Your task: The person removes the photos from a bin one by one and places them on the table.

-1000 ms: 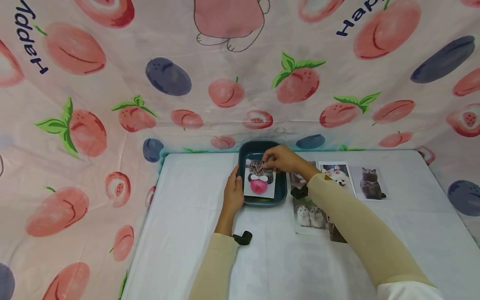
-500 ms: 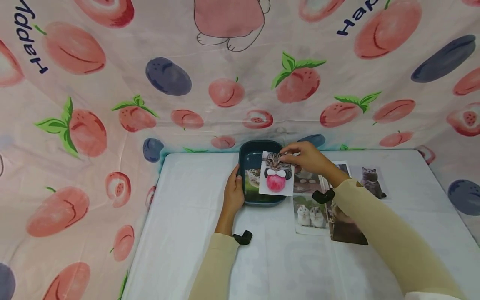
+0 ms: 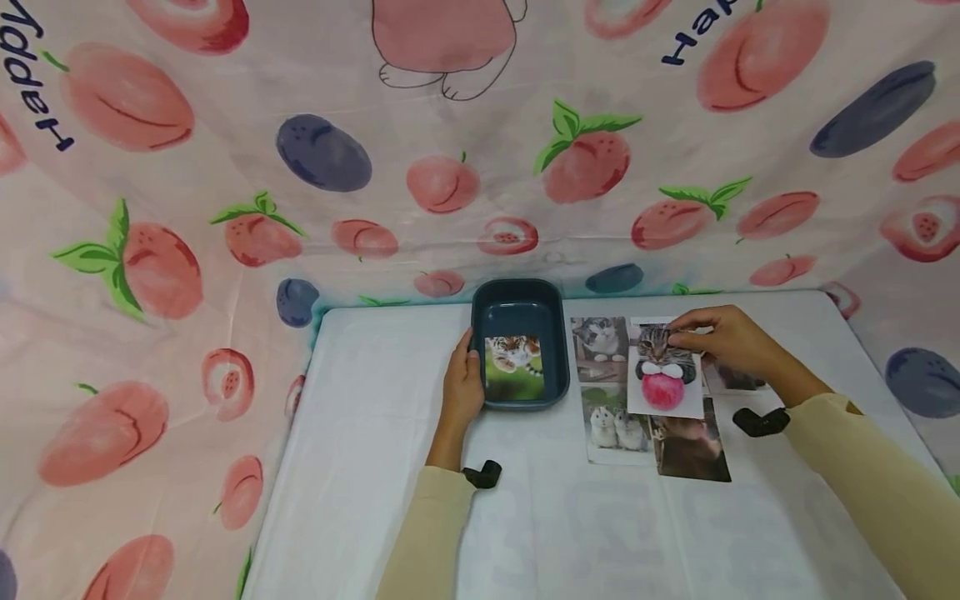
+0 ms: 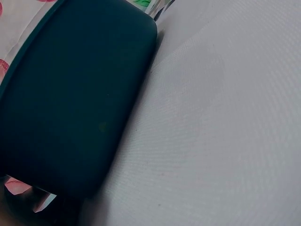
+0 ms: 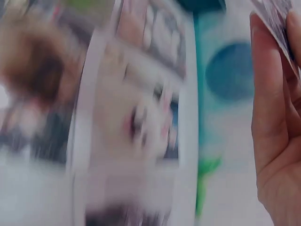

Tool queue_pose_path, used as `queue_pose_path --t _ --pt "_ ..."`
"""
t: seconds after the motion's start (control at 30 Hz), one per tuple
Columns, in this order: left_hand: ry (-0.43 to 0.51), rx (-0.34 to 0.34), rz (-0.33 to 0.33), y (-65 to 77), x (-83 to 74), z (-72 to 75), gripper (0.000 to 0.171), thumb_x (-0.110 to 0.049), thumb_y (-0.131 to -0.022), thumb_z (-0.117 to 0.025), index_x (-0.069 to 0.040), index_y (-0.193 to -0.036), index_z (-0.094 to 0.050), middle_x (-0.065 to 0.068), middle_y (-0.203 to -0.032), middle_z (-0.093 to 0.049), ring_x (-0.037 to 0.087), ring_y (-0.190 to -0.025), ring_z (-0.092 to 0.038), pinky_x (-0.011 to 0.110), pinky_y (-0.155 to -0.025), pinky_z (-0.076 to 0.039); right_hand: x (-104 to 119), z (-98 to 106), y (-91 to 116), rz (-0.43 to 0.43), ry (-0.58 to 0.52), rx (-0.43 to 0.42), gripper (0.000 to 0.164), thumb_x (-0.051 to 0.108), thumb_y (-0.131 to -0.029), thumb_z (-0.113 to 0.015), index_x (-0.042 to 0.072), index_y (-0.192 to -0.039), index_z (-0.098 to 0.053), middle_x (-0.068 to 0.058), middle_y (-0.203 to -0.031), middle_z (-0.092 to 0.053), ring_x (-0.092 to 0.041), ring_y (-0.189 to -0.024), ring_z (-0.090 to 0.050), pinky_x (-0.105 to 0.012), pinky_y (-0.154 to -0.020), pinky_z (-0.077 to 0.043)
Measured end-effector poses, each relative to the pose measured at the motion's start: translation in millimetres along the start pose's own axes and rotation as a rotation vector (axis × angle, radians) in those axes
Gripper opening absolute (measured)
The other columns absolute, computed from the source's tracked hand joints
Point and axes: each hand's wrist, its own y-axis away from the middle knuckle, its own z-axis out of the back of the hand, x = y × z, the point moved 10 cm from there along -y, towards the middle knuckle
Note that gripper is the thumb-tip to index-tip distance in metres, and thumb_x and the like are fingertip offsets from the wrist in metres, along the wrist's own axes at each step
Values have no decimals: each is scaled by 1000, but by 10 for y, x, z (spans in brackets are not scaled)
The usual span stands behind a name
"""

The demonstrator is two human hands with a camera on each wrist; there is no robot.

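Note:
At the table's back edge stands a dark teal tray point(image 3: 517, 318), with a tiger photo card point(image 3: 514, 371) lying inside. My left hand point(image 3: 462, 387) holds the tray's left side, thumb at the rim; the left wrist view is mostly the tray's outer wall point(image 4: 75, 94). To the right of the tray, my right hand point(image 3: 727, 337) pinches the top right corner of a photo card of a cat above a pink ball point(image 3: 663, 390). That card overlaps the white dog card point(image 5: 146, 127), which shows blurred in the right wrist view.
Several photo cards lie right of the tray: a grey-and-white cat card point(image 3: 598, 350), a hamster card point(image 3: 603, 427) and a brown card point(image 3: 692, 450). A grey cat card point(image 3: 738, 381) is partly behind the right hand. A fruit-print cloth point(image 3: 442, 183) hangs behind the white table point(image 3: 382, 467).
My right hand has lifted the pink-ball cat card out of the tray and carried it right, over the other cards. The tiger card beneath is uncovered. My left hand stays at the tray.

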Motion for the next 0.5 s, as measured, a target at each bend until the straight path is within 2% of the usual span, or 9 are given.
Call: queue_pose_path --t 0.07,0.23,0.37,0.5 --pt "-2 -2 1 4 5 4 49 -25 -113 -33 -20 -162 -31 11 -166 -32 32 -154 -28 53 -125 -26 -196 131 98 -28 18 -17 43 40 -95 -73 7 -123 -72 -6 -112 -70 -21 -68 -61 -38 -62 -59" --pt "-9 -2 5 17 5 8 49 -24 -113 -34 -21 -162 -30 11 -166 -32 32 -154 -29 53 -124 -26 -653 351 317 -114 58 -6 49 42 -94 -73 4 -126 -71 0 -111 -69 -20 -71 -62 -35 -65 -59" --pt "-11 -2 5 18 -4 11 49 -26 -113 -33 -21 -162 -30 12 -166 -32 33 -154 -29 55 -124 -26 -980 392 492 -186 85 47 53 43 -95 -72 2 -129 -69 -5 -113 -69 -18 -73 -61 -33 -67 -58" --pt "-8 -5 -1 8 -10 4 49 -27 -113 -33 -20 -162 -31 12 -166 -33 34 -154 -30 55 -124 -26 -1243 392 667 -217 93 84 53 39 -95 -72 -1 -130 -67 -6 -98 -67 -17 -66 -55 -32 -62 -54"
